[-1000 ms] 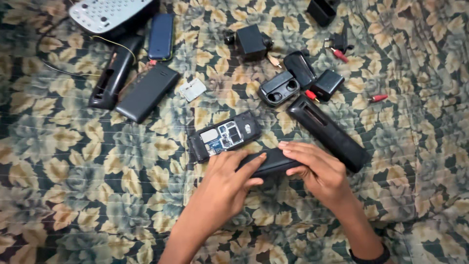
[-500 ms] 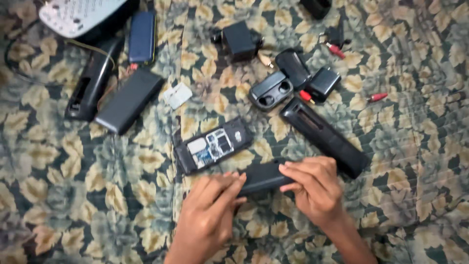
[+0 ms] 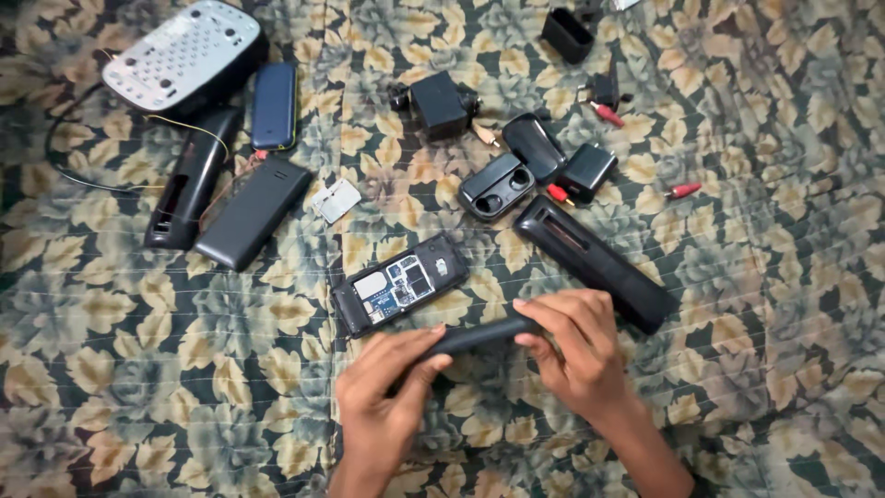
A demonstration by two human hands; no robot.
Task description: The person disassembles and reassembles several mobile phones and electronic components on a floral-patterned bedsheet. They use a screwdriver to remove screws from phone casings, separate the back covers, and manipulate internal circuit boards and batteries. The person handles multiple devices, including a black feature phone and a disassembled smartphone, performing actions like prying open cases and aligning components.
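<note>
Black phone cover is being held at both ends, left hand and right hand grips clamped on it, just near the opened phone.

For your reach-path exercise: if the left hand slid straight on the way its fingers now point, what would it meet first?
The left hand points up and right along the dark cover it holds. Going on, it would probably meet the right hand fingers at the cover's other end first, though depth is unclear.
</note>
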